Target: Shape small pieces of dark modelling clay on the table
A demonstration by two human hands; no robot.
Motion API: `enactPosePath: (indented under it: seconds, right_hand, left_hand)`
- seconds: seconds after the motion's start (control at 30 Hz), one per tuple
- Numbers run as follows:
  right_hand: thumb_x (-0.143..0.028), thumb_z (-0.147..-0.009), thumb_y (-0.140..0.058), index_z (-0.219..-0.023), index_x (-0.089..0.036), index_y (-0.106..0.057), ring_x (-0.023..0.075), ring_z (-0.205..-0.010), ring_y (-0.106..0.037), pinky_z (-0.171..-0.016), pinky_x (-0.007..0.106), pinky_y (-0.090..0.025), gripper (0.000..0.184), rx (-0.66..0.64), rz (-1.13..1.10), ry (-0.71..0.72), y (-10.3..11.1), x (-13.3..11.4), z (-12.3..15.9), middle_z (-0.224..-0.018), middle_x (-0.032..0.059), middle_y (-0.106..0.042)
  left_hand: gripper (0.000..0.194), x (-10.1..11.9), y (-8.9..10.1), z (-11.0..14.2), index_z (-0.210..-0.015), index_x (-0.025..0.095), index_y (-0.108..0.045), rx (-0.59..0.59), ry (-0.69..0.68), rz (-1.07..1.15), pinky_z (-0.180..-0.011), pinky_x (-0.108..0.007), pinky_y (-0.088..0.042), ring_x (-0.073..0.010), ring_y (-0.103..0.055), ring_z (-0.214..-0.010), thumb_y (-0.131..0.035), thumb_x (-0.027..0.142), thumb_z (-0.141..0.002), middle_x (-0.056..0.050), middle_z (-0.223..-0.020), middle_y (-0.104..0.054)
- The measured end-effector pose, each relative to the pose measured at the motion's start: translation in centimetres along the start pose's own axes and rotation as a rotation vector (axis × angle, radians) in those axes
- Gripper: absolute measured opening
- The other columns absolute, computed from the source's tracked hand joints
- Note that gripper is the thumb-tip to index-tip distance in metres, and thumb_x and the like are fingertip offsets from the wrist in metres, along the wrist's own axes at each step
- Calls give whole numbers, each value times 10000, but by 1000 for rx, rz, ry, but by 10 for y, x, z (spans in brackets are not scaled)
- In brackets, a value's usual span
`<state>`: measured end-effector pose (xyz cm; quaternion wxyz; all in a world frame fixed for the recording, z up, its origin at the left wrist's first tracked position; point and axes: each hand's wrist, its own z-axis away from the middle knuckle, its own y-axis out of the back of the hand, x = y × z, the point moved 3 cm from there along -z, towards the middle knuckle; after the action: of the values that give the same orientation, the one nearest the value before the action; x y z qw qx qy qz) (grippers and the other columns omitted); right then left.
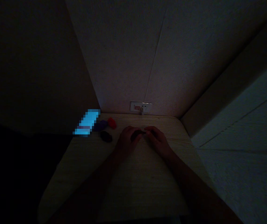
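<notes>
Close together over the middle of the wooden tabletop [128, 169] are both my hands. Fingers and thumb of my left hand [126, 141] are closed around a dark elongated piece [136, 134], whose material I cannot make out in the dim light. The piece narrows toward my right hand [158, 140], and its thin end meets those closed, pinching fingertips. Left of my hands lie a black lump [106, 137], a dark blue-purple oblong lump [101, 125] and a small red lump [112, 123].
A bright pixelated screen [87, 123] stands at the table's back left corner. On the wall behind is a power socket [140, 107] with a plug in it. A pale panelled surface [238, 137] borders the table on the right. The room is very dark.
</notes>
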<state>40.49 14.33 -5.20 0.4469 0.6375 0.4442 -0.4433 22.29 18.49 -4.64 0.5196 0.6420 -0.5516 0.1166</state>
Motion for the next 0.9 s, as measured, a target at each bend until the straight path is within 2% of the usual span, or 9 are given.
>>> enactPosePath:
  seconds: [0.3, 0.5, 0.7, 0.8, 0.9]
  right_hand:
    - [-396, -828, -765, -898, -225, -775, 230, -814, -721, -802, 362, -577, 184, -23, 68, 17, -3, 1, 2, -887, 58, -800]
    - [-403, -849, -743, -825, -206, -739, 190, -740, -627, -719, 308, -510, 198, -44, -6, -25, -9, -5, 7, -794, 38, -723]
    - [-402, -828, -727, -789, -216, -657, 137, -583, -500, -547, 259, -401, 202, -102, -282, -145, -20, -11, 14, -720, 11, -657]
    - [-350, -780, -680, -796, -229, -586, 113, -521, -443, -492, 237, -355, 155, -47, -460, -207, -17, -6, 6, -737, 10, -678]
    - [-236, -697, -661, -807, -215, -601, 97, -493, -420, -453, 211, -315, 127, 8, -579, -267, -9, 1, -3, -680, -3, -637]
  left_hand:
    - [163, 3, 1, 0, -1095, 217, -691, -17, -22, 37, -986, -399, -544, -225, -674, -1057, -670, 236, -935, -63, -1093, -726]
    - [125, 0, 2, -1, -1042, 225, -708, 35, 21, 9, -962, -371, -548, -212, -685, -1015, -684, 234, -919, -41, -1046, -739]
    - [129, -13, 7, -4, -1041, 210, -695, 196, 160, -72, -967, -424, -541, -251, -681, -1024, -632, 273, -947, -76, -1054, -732]
    - [120, -13, 6, -4, -1029, 212, -696, 178, 152, -97, -973, -413, -532, -246, -672, -1022, -643, 266, -937, -69, -1043, -727]
    - [131, -10, 4, -2, -1042, 212, -695, 137, 131, -127, -976, -427, -524, -259, -653, -1034, -640, 252, -930, -76, -1048, -714]
